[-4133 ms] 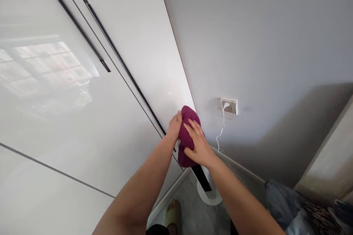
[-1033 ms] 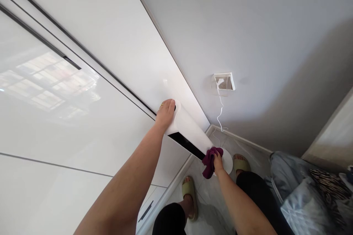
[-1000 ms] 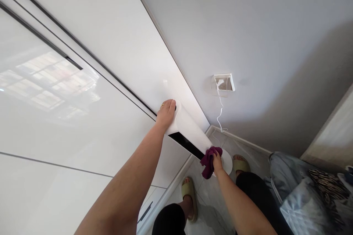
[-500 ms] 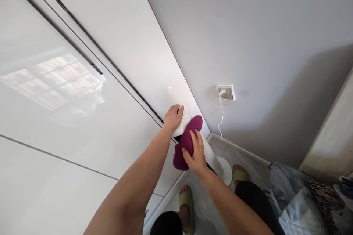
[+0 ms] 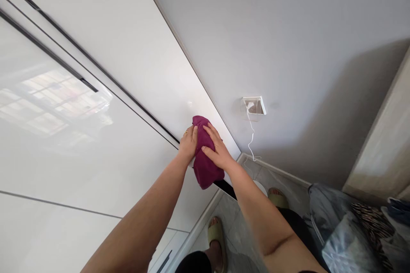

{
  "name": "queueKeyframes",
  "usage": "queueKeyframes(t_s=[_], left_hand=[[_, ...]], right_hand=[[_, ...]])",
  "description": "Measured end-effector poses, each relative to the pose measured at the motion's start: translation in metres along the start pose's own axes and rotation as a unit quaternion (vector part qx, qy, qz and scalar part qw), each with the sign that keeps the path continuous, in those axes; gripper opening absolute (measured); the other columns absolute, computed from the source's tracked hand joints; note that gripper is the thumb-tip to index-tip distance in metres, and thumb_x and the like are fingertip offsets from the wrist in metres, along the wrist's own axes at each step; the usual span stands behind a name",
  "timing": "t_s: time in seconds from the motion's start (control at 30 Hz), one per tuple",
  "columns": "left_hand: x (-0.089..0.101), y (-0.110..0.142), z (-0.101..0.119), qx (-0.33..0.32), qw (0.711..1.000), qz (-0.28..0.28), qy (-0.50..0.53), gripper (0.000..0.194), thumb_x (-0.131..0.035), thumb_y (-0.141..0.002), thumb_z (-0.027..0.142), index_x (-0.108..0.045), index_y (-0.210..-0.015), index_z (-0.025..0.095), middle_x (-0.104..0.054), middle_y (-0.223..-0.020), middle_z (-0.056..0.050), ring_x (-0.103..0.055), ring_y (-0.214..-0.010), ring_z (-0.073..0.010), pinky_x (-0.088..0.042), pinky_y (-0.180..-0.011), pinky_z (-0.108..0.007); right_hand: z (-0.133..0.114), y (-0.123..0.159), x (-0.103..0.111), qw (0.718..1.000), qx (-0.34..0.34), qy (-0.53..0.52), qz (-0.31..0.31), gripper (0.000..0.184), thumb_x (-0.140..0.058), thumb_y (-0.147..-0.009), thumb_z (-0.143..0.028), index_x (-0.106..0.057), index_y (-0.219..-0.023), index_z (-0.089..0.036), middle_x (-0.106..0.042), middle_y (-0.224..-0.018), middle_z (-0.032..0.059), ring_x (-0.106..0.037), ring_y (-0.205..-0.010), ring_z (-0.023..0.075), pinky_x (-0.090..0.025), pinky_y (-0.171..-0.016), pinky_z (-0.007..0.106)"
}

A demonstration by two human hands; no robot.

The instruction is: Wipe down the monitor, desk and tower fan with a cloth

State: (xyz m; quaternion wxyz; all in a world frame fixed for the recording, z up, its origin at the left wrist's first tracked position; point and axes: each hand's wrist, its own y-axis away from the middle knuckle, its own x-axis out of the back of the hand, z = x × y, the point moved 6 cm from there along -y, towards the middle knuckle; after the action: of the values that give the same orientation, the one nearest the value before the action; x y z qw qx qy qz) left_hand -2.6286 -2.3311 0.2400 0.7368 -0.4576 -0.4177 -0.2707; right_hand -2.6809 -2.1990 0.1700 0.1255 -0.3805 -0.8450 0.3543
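A purple cloth (image 5: 207, 172) is draped over the upper part of a slim, upright appliance (image 5: 226, 189), white with a dark front strip; its exact kind is unclear. My right hand (image 5: 218, 148) lies over the cloth, fingers bent around it and pressing it to the appliance. At the left side my left hand (image 5: 188, 143), with a ring on one finger, grips the top of the appliance beside the cloth's edge. The cloth hides most of the appliance's top. Past my right forearm shows part of its round white base (image 5: 261, 187).
Glossy white cabinet doors (image 5: 137, 158) with dark handle strips stand close on the left. A grey wall socket (image 5: 254, 106) holds a plug with a white cord (image 5: 251, 138). Bags and clothes (image 5: 349, 230) lie at lower right. My feet in green slippers (image 5: 215, 230) stand on grey tiles.
My right hand has moved the cloth up and left over the appliance's top, up against my left hand. The white top seen before is now covered.
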Motion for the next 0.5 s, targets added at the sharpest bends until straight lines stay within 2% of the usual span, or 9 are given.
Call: queueKeyframes(t_s=[0.1,0.2,0.37,0.5], left_hand=[[0.004,0.005,0.005,0.036,0.999,-0.014,0.014,0.066,-0.026,-0.109,0.052,-0.053,-0.155,0.013,-0.062,-0.155,-0.022,-0.054,-0.150,-0.0351,-0.040,-0.128,-0.054],[0.006,0.008,0.009,0.063,0.997,-0.029,0.041,0.068,-0.036,-0.107,0.053,-0.045,-0.162,0.014,-0.057,-0.162,-0.020,-0.049,-0.154,-0.0359,-0.035,-0.131,-0.056],[0.008,0.008,0.006,0.091,0.994,-0.051,0.036,0.068,-0.038,-0.105,0.050,-0.044,-0.163,0.014,-0.048,-0.169,-0.019,-0.041,-0.159,-0.0364,-0.028,-0.134,-0.059],[0.009,0.007,0.009,0.077,0.995,-0.055,0.033,0.066,-0.036,-0.105,0.053,-0.048,-0.160,0.018,-0.046,-0.170,-0.017,-0.039,-0.160,-0.0347,-0.029,-0.134,-0.057]], right_hand=[[0.034,-0.010,0.012,0.997,-0.032,-0.061,0.020,0.073,-0.064,-0.090,-0.040,-0.052,-0.161,-0.024,-0.047,-0.172,0.0057,-0.043,-0.159,0.0271,-0.034,-0.133,0.046],[0.091,0.004,0.022,0.985,-0.120,-0.113,0.054,0.061,-0.060,-0.089,-0.038,-0.065,-0.148,-0.021,-0.069,-0.151,0.0065,-0.062,-0.141,0.0280,-0.047,-0.123,0.043],[0.189,0.067,0.030,0.959,-0.247,-0.104,0.086,0.047,-0.054,-0.090,-0.040,-0.077,-0.127,-0.022,-0.078,-0.134,0.0079,-0.068,-0.127,0.0283,-0.050,-0.117,0.043],[0.241,0.117,0.040,0.930,-0.333,-0.097,0.118,0.047,-0.055,-0.093,-0.046,-0.078,-0.123,-0.018,-0.079,-0.130,0.0107,-0.068,-0.126,0.0292,-0.049,-0.117,0.046]])
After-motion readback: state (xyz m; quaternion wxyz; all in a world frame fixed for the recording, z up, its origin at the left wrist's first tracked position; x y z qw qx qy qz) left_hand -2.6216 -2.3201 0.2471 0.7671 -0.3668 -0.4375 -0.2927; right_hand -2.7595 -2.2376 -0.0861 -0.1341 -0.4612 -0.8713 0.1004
